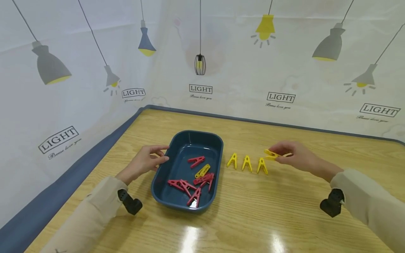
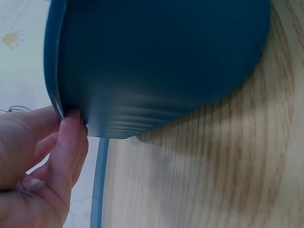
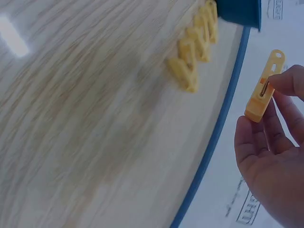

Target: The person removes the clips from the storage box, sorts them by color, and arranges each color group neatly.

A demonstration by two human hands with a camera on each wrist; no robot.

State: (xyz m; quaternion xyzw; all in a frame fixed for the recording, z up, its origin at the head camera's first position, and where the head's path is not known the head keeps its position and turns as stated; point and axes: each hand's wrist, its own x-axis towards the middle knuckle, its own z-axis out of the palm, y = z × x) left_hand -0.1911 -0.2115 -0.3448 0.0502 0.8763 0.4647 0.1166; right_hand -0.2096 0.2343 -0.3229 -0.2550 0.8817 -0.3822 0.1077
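A deep blue plastic tray (image 1: 175, 167) stands on the table at centre, holding several red clothespins (image 1: 197, 161) and a yellow clothespin or two (image 1: 202, 171) lying close together. My left hand (image 1: 143, 162) pinches its left rim between thumb and fingers; the left wrist view shows the grip at the tray wall (image 2: 156, 57). Right of the tray, three yellow clothespins (image 1: 246, 162) stand in a row, legs down. Just past the row's right end, my right hand (image 1: 299, 155) pinches another yellow clothespin (image 3: 264, 90) by thumb and fingertips, raised above the table.
The wooden table (image 1: 284, 211) has a dark blue edge along the back and left. Behind it hangs a white curtain (image 1: 234, 70) printed with lamps and lettering. A black camera (image 1: 332, 203) sits on each wrist.
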